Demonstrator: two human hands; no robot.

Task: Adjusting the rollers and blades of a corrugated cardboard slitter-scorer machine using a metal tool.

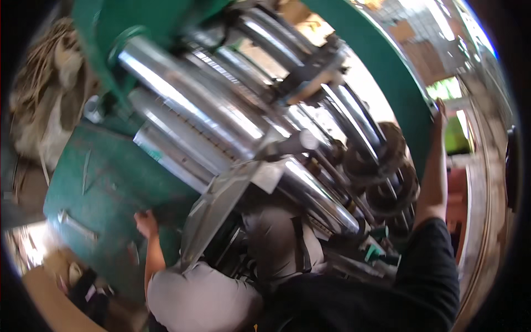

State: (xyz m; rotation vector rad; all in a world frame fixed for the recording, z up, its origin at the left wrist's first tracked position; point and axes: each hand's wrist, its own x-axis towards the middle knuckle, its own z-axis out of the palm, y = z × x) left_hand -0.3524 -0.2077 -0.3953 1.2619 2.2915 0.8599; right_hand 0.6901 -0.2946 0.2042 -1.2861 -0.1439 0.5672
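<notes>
My left hand (146,223) is closed over a green metal plate (121,166), its fingers curled; whatever may be in them is too small to make out. A wrench (78,226) lies on the plate to the left of that hand. My right arm reaches far up to the right, where my right hand (440,112) grips the edge of a large green machine frame (381,61). Between my hands stand shiny metal rollers (188,88) and bars of the machine, set at a slant. My bent knees in light trousers press in close to them.
A grey metal guard (221,205) stands by my knees. Round dark wheels (392,188) sit at the right of the machine. A pale sack (50,116) with cords hangs at the far left. At lower left a bare limb (55,304) crosses the corner.
</notes>
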